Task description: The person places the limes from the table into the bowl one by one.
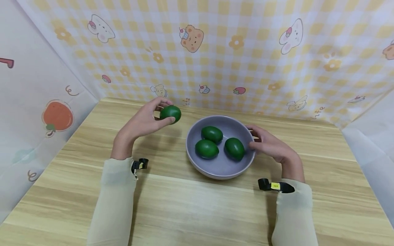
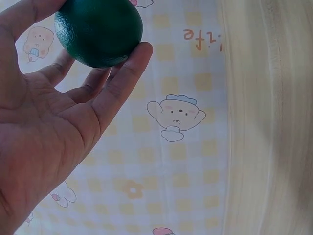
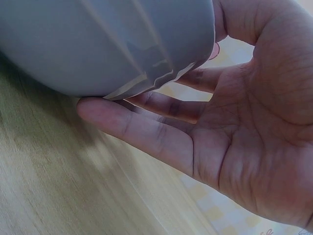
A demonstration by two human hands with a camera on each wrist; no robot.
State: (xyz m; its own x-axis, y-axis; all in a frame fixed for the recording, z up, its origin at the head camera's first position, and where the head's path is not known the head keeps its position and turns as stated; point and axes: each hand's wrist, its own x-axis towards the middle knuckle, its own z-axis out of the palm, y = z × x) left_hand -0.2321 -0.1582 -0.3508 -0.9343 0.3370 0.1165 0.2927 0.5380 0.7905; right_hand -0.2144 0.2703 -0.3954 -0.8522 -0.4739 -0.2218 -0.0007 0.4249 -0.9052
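Observation:
My left hand (image 1: 144,119) holds a dark green avocado (image 1: 170,113) between thumb and fingertips, raised above the wooden table left of the bowl. In the left wrist view the avocado (image 2: 98,30) sits at my fingertips (image 2: 139,54). A grey bowl (image 1: 197,160) stands mid-table with three more green avocados (image 1: 212,134) (image 1: 207,149) (image 1: 235,148) inside. My right hand (image 1: 271,145) rests against the bowl's right side, thumb over the rim. In the right wrist view its fingers (image 3: 132,127) lie under the bowl wall (image 3: 98,44).
The wooden table (image 1: 184,205) is enclosed by a checked yellow backdrop with cartoon animals (image 1: 215,51) at the back and white side panels (image 1: 37,112). Pale sleeves with wrist cameras cover both forearms.

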